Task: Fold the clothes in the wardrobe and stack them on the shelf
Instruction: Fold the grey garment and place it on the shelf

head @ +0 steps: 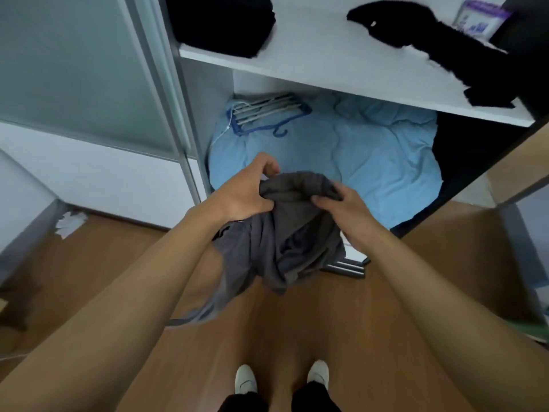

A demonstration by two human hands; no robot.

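A crumpled dark grey garment (285, 242) hangs in the air in front of the open wardrobe, a strap or sleeve trailing down to the lower left. My left hand (246, 191) grips its upper left edge, and my right hand (344, 209) holds the upper right edge with thumb and fingers curled into the cloth. Above is the white shelf (326, 63). A folded black garment (222, 22) lies at its left end, and an unfolded black garment (439, 46) sprawls across its right side.
A light blue blanket (356, 156) fills the wardrobe bottom, with a bundle of blue hangers (267, 114) on it. The sliding door frame (166, 84) stands at left. Wooden floor (267, 328) lies below, with crumpled white paper (69, 223) at left.
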